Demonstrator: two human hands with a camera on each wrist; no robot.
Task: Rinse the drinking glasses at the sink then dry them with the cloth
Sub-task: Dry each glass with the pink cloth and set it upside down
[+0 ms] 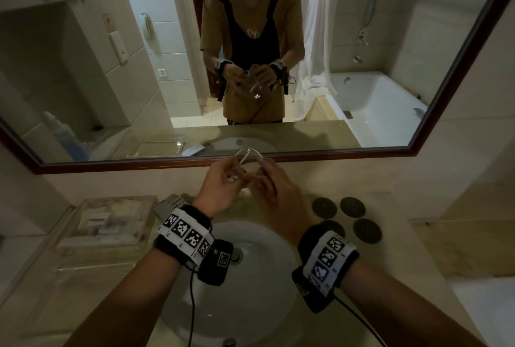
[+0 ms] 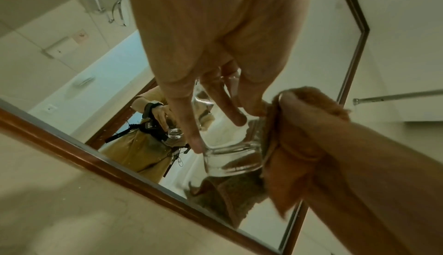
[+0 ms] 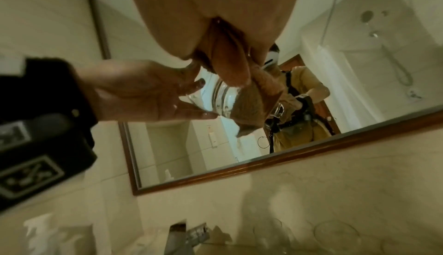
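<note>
Drying step under way: left hand [image 2: 203, 54] fingers curled round glass [image 2: 230, 156]; right hand [image 2: 302, 124] clamps cloth [image 2: 287, 179] against it (above sink [image 1: 250, 305]). Next, judged: rotate glass, wipe inside.

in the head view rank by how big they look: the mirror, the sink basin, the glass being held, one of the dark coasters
1. mirror
2. sink basin
3. and 4. drinking glass and one coaster: look about alike. The glass is partly hidden by the hands and sits farther from the camera, so I won't rank them.
</note>
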